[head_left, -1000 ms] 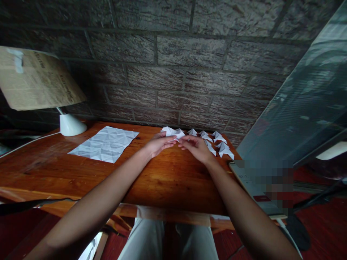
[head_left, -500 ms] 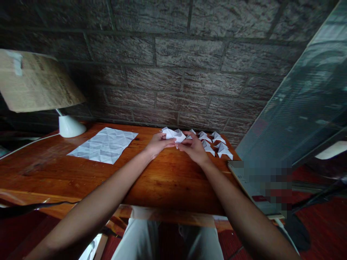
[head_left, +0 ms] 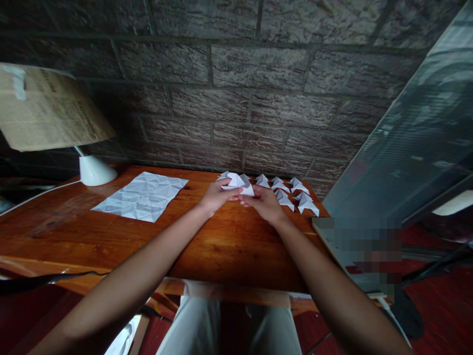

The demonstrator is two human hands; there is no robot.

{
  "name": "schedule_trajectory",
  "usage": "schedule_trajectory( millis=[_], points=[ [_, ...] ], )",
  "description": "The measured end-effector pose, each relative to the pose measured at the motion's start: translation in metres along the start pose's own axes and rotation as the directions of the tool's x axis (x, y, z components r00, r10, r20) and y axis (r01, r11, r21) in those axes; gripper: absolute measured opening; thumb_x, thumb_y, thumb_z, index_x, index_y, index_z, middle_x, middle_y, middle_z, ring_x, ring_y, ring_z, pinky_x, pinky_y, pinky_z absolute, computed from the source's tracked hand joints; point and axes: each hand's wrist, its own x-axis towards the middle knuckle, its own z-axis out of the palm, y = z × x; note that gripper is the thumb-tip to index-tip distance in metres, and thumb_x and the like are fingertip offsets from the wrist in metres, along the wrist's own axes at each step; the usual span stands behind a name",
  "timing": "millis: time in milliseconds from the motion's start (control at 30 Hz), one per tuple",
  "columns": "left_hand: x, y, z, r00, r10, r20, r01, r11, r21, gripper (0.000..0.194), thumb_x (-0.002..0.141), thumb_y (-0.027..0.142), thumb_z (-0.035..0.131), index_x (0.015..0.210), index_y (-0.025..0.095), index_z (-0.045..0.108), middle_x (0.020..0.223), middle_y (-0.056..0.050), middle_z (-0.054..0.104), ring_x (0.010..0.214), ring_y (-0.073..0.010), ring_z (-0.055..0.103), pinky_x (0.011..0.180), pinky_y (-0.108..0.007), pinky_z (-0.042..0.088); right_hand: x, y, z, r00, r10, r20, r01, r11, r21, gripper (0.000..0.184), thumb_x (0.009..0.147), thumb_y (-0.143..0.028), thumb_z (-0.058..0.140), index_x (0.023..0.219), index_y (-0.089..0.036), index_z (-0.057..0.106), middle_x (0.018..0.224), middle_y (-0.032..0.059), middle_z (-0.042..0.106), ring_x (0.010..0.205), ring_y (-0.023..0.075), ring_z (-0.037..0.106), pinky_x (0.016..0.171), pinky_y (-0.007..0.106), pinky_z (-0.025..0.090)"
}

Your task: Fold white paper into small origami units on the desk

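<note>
Folded white paper point(head_left: 234, 181) sits between the person's two hands, over the far part of the worktop point(head_left: 221, 246). The left hand point(head_left: 218, 196) grasps its left side, thumb along the near edge, while the right hand point(head_left: 266, 203) pinches it at the right. Similar folded pieces point(head_left: 306, 204) rest just beyond the right hand (others peek out behind the held one). Well to the left lies a creased sheet point(head_left: 142, 197), near a lamp point(head_left: 96, 170).

A white-based lamp point(head_left: 55, 118) stands before a dark brick wall point(head_left: 236, 106).
</note>
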Motion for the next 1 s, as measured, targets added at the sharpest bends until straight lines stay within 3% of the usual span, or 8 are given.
schedule_trajectory(
  millis=[133,233,300,433,533,600,767,1000],
  points=[
    [0.0,0.0,-0.001,0.999,-0.015,0.05,0.017,0.999,-0.046,0.05,0.054,0.028,0.095,0.094,0.011,0.072,0.087,-0.006,0.076,0.077,-0.015,0.07,0.082,-0.032,0.058,-0.001,-0.001,0.002,1.0,0.003,-0.021,-0.002,0.999,0.042,0.04,0.062,-0.044,0.087,0.087,-0.019,0.067,0.077,0.0004,0.072,0.07,0.0151,0.069,0.071,0.029,0.058],
    [0.001,-0.001,-0.001,0.999,0.001,0.053,0.001,0.999,-0.046,0.049,0.055,0.029,0.095,0.095,0.012,0.072,0.084,-0.005,0.075,0.074,-0.0134,0.069,0.08,-0.03,0.056,-0.001,-0.002,0.002,0.999,0.0,-0.035,0.002,0.999,0.039,0.042,0.064,-0.046,0.086,0.089,-0.019,0.065,0.076,0.0001,0.072,0.069,0.015,0.069,0.071,0.03,0.059],
    [0.001,-0.001,-0.001,0.999,0.02,0.045,-0.02,1.0,-0.019,0.049,0.055,0.03,0.094,0.094,0.012,0.072,0.083,-0.004,0.075,0.072,-0.0126,0.067,0.075,-0.028,0.055,0.0,-0.003,0.0,1.0,-0.01,-0.023,0.01,1.0,0.0,0.048,0.066,-0.046,0.085,0.102,-0.02,0.065,0.076,-0.0005,0.072,0.068,0.0157,0.069,0.069,0.031,0.059],
    [0.001,0.0,-0.001,0.997,0.074,0.023,-0.075,0.996,0.055,0.046,0.054,0.031,0.094,0.09,0.013,0.071,0.078,-0.002,0.074,0.067,-0.0114,0.065,0.065,-0.023,0.05,-0.002,-0.009,-0.006,0.976,-0.208,-0.059,0.19,0.954,-0.23,0.062,0.071,-0.044,0.083,0.126,-0.025,0.062,0.086,0.0,0.073,0.071,0.0154,0.068,0.069,0.029,0.056],
    [0.001,0.001,0.0,0.997,0.069,0.019,-0.069,0.997,0.023,0.047,0.054,0.03,0.094,0.09,0.013,0.07,0.079,-0.001,0.074,0.07,-0.0113,0.067,0.068,-0.023,0.052,-0.004,-0.012,-0.008,0.946,-0.322,-0.046,0.287,0.892,-0.349,0.036,0.079,-0.047,0.076,0.106,-0.023,0.073,0.086,0.0018,0.073,0.071,0.0158,0.066,0.069,0.028,0.054],
    [0.001,0.0,0.0,0.999,0.044,0.017,-0.043,0.998,-0.035,0.048,0.054,0.031,0.094,0.091,0.013,0.068,0.082,-0.002,0.075,0.074,-0.013,0.069,0.075,-0.027,0.056,-0.004,-0.011,-0.007,0.939,-0.338,-0.06,0.289,0.875,-0.389,0.03,0.081,-0.049,0.073,0.093,-0.022,0.076,0.078,0.0022,0.073,0.07,0.0172,0.066,0.07,0.029,0.054],
    [-0.002,0.0,0.006,0.999,0.032,0.004,-0.032,0.995,-0.096,0.051,0.054,0.03,0.095,0.093,0.014,0.066,0.087,-0.004,0.076,0.079,-0.0158,0.071,0.084,-0.035,0.059,-0.001,-0.009,-0.004,0.92,-0.33,-0.212,0.268,0.923,-0.277,0.033,0.082,-0.053,0.07,0.086,-0.02,0.076,0.088,0.0054,0.078,0.08,0.0201,0.07,0.078,0.032,0.055],
    [-0.004,-0.001,0.012,0.999,0.037,0.005,-0.037,0.997,-0.071,0.054,0.052,0.033,0.096,0.094,0.014,0.068,0.088,-0.004,0.076,0.079,-0.0163,0.07,0.081,-0.035,0.061,-0.002,-0.011,0.001,0.907,-0.25,-0.34,0.194,0.962,-0.19,0.036,0.079,-0.053,0.072,0.089,-0.019,0.074,0.082,0.0046,0.076,0.069,0.0175,0.066,0.067,0.029,0.052]
  ],
)
